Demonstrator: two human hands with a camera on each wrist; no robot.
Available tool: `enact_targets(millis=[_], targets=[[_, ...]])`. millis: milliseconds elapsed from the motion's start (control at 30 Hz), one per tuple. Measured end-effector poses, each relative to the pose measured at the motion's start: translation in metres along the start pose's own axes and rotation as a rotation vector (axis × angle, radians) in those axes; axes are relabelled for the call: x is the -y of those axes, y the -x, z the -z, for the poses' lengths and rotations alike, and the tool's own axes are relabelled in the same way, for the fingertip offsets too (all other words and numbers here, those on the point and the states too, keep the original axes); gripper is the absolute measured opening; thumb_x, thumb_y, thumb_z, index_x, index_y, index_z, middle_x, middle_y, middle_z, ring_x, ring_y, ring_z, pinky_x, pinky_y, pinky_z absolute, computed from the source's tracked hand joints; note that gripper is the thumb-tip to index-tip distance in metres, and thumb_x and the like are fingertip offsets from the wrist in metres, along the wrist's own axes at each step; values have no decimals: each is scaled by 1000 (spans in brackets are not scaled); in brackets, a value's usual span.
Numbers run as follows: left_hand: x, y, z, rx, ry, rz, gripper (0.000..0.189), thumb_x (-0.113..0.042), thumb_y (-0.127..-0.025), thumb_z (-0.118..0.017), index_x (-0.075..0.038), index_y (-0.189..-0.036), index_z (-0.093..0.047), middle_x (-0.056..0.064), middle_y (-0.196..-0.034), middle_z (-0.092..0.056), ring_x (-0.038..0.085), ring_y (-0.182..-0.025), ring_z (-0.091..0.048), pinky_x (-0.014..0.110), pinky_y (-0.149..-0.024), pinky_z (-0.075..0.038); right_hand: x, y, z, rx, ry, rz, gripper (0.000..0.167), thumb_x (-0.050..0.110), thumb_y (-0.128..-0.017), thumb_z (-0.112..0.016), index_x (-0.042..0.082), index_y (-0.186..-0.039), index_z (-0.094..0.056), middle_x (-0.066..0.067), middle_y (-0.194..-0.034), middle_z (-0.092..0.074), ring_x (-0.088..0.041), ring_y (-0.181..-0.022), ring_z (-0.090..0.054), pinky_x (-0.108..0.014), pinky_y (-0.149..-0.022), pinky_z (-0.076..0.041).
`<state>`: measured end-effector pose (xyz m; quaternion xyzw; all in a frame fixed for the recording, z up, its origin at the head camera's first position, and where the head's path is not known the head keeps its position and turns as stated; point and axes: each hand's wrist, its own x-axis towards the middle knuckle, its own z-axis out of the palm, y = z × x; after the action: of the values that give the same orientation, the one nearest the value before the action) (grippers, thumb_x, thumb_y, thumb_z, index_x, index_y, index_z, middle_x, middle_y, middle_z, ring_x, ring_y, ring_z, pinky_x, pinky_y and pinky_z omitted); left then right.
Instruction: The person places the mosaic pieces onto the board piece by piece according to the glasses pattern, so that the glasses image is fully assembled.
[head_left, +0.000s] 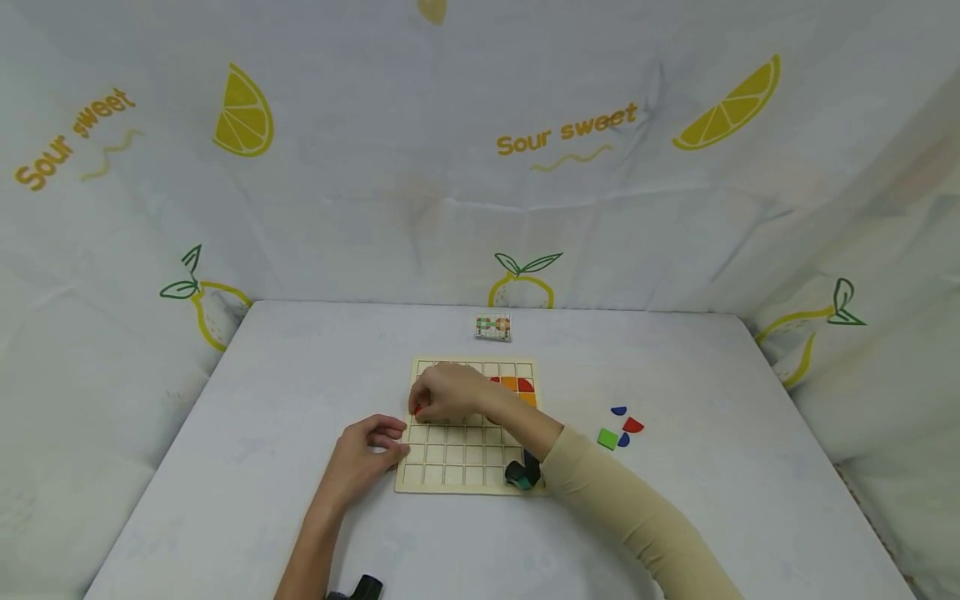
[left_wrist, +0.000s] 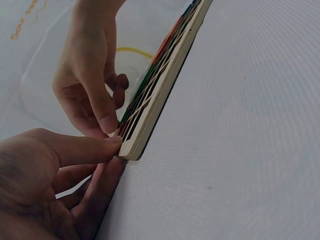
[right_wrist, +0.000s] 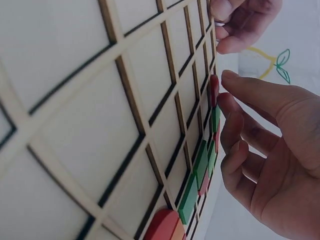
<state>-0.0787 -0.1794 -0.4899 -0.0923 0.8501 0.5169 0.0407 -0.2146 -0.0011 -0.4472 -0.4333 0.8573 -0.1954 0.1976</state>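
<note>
A wooden grid board lies on the white table, with red, orange and green pieces set in its far rows. My right hand reaches across it and pinches a small red piece at a cell by the left edge. In the right wrist view, fingertips are right at that piece, beside a green piece. At the board's left edge, my left hand grips the rim, its thumb on top and fingers lower against the side. My right forearm hides part of the board.
Right of the board lie a green square, a red quarter-round piece and two blue half-round pieces, one the nearer blue piece. A small patterned card box stands near the table's back edge. White printed cloth hangs behind.
</note>
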Motion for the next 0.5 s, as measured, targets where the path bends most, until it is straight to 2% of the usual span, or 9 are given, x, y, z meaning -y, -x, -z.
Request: enact_targets(millis=[200, 333, 500], targets=[[-1, 1, -1, 0, 1, 8, 28, -5, -89, -84, -4, -116, -76, 9, -104, -75, 13, -89, -68, 21, -73, -54, -5, 12, 10, -23, -51, -6, 6, 20, -100, -78, 20, -102, -83, 9, -93, -75, -7, -87, -62, -24, -76, -50], [-1, 1, -1, -1, -6, 13, 29, -5, -89, -84, -4, -117, -76, 9, -105, -75, 14, -89, -68, 21, -73, -54, -12, 25, 16, -37, -89, -8, 8, 24, -100, -79, 19, -105, -83, 8, -95, -76, -9, -88, -62, -24, -77, -51], [-1, 2, -1, -9, -15, 8, 29, -6, -89, -84, -4, -117, -76, 9, -104, -75, 15, -89, -68, 21, -74, -54, -21, 45, 24, -58, -129, 36, 14, 24, -101, -78, 14, -111, -83, 4, -101, -80, -9, -86, -63, -22, -80, -53]])
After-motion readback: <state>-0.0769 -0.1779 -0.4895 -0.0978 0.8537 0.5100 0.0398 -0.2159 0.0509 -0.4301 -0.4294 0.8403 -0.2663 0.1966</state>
